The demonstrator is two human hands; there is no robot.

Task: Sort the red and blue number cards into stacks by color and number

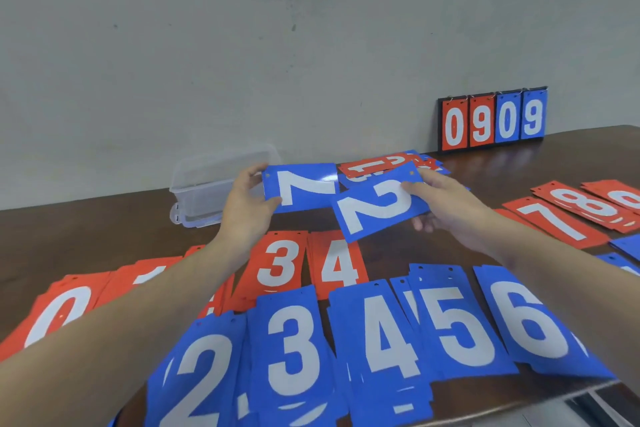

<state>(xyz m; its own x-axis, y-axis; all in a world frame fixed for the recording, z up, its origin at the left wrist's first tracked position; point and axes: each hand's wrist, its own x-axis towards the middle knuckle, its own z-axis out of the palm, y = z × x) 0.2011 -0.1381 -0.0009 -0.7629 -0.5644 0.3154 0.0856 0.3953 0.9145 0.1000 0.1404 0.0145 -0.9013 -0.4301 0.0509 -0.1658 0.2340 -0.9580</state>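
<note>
Holding a blue "7" card [301, 188], left hand [247, 208] fingers pinch its edge; right hand [446, 208] fingers pinch a blue "2" card [377, 206] above the brown counter [398, 253].

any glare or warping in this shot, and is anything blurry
Head view: a small white glare patch sits on the blue 7 card in the left hand; the wide lens bows the table edge and stretches the near blue stacks; the forearms and lower cards look soft, while the scoreboard by the wall reads fairly sharp.
</note>
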